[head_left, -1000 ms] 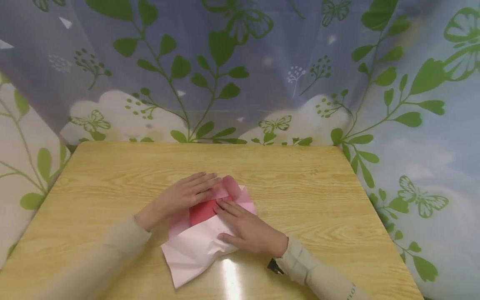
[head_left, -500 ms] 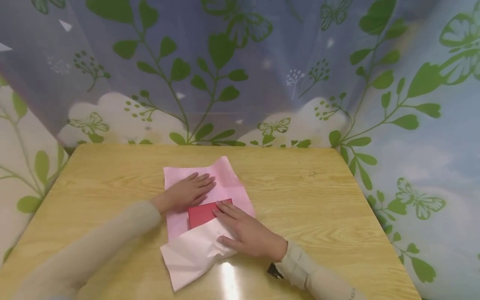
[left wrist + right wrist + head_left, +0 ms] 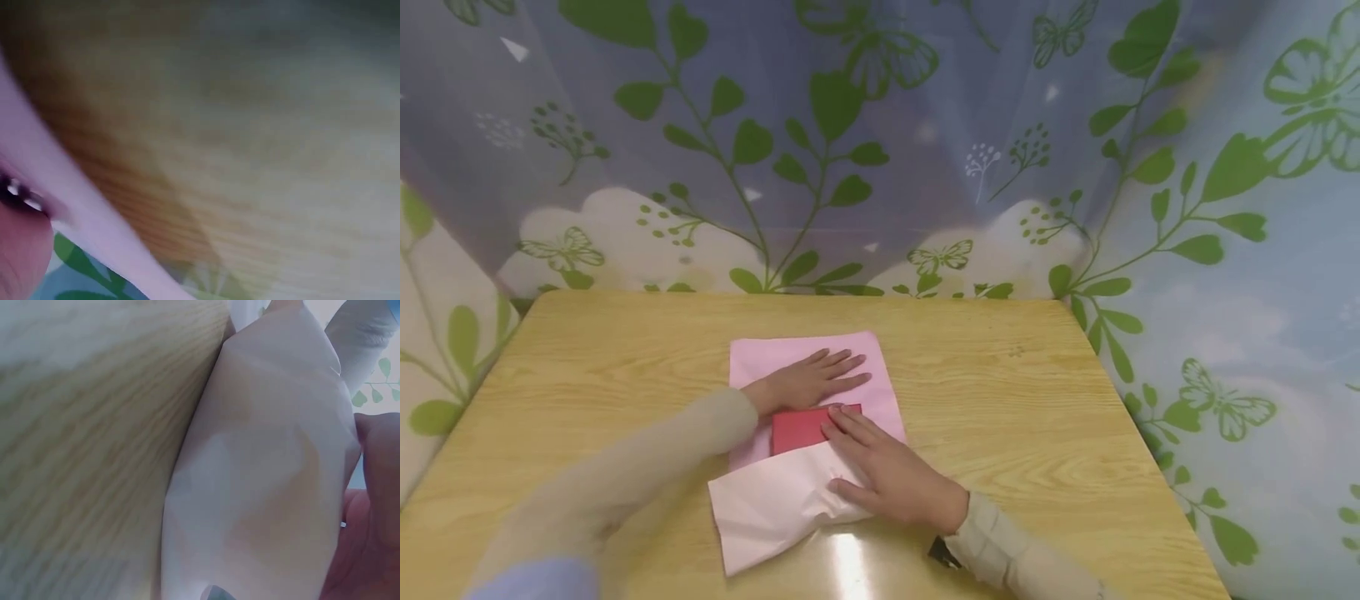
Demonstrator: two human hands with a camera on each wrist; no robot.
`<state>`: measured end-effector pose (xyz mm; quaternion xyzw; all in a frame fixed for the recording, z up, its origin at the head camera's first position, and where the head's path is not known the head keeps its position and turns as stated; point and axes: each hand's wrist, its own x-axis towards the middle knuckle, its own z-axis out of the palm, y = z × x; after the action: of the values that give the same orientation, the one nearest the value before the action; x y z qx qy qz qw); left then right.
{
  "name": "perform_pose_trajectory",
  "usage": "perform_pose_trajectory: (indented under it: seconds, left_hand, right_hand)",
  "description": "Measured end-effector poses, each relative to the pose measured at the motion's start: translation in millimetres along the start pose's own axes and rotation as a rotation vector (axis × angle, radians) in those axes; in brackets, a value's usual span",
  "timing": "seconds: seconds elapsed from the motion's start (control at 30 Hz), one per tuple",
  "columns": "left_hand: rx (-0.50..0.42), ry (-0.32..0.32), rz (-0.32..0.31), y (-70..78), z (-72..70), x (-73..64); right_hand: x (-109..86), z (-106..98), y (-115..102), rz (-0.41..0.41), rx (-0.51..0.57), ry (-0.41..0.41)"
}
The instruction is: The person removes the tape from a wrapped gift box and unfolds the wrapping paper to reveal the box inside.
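Note:
A sheet of pink wrapping paper (image 3: 756, 357) lies on the wooden table, with a flat red box (image 3: 793, 430) on it. The paper's pale near flap (image 3: 763, 500) is folded up over the box's near part. My left hand (image 3: 814, 380) lies with fingers spread on the pink paper just beyond the box. My right hand (image 3: 891, 477) presses on the flap, fingertips on the red top and thumb on the pale paper. In the right wrist view the creased flap (image 3: 256, 462) bulges beside the right hand (image 3: 378, 494). The left wrist view catches the paper's edge (image 3: 94, 194).
A small black object (image 3: 943, 552) sits under the right sleeve at the wrist. The wooden table (image 3: 1000, 400) extends around the paper on all sides. Behind and beside it hang curtains (image 3: 820, 167) printed with leaves and butterflies.
The far part of the pink paper, curled up at first, now lies spread flat. My left hand has slid right across it. The right hand keeps its place on the box and flap.

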<state>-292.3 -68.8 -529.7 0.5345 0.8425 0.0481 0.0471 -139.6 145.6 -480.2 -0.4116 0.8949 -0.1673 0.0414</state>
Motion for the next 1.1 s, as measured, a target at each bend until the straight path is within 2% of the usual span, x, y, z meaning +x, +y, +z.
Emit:
perform_pose_trajectory:
  seconds: [0.27,0.37,0.47,0.6,0.7,0.8,0.9,0.97,1.1]
  left_hand:
    - [0.083,0.031,0.046,2.5,5.0,19.0]
    - [0.066,0.036,0.043,-0.1,5.2,21.2]
    - [0.015,0.05,0.015,-2.8,3.5,17.6]
    - [0.003,0.038,-0.006,-3.2,5.0,-0.6]
    - [0.035,0.028,-0.031,-0.4,6.8,-27.3]
    - [0.017,0.038,-0.097,2.8,5.0,-53.0]
    - [-0.023,0.058,-0.154,4.2,4.1,-72.9]
    - [-0.03,0.066,-0.173,3.4,4.0,-81.8]
    - [-0.033,0.101,-0.15,0.0,3.8,-88.2]
  right_hand:
    - [-3.2,0,-6,0.025,-0.028,0.026]
    - [-4.1,-1,-7,0.025,-0.054,0.037]
    - [-3.9,-1,-7,0.018,-0.069,0.055]
    - [-2.4,-2,-7,0.014,-0.065,0.043]
    - [-0.8,-2,-9,0.025,-0.061,0.014]
    - [-0.4,-4,-11,0.04,-0.059,0.002]
    - [0.0,-3,-11,0.049,-0.05,-0.008]
    - [0.4,-3,-11,0.049,-0.05,-0.009]
    - [0.6,-2,-11,0.041,-0.059,-0.006]
